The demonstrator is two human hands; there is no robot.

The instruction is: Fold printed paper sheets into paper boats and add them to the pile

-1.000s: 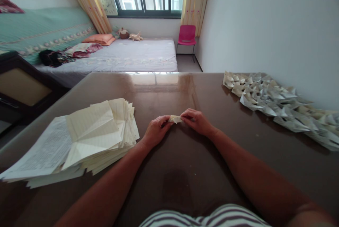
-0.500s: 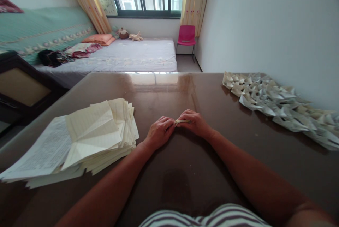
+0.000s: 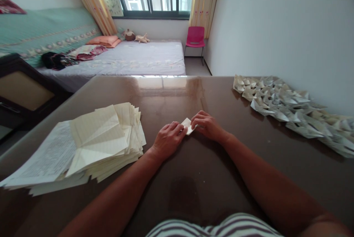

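Observation:
A small cream piece of folded paper (image 3: 187,125) lies between my two hands, low over the middle of the table. My left hand (image 3: 170,136) grips its left edge, with the fingers bent over it. On the other side, my right hand (image 3: 206,125) has its fingers closed on the paper's right edge. The paper looks flat and roughly diamond-shaped, and its outer edges are partly hidden under my fingertips.
A thick stack of creased, lined paper sheets (image 3: 102,141) lies to the left, beside a printed sheet (image 3: 47,156). Several folded paper boats (image 3: 279,95) sit in rows along the wall on the right. The brown table (image 3: 221,189) is glossy.
The paper has gone from being pinched thin and edge-on to lying flatter, showing its diamond face. My right hand has moved slightly right, away from my left.

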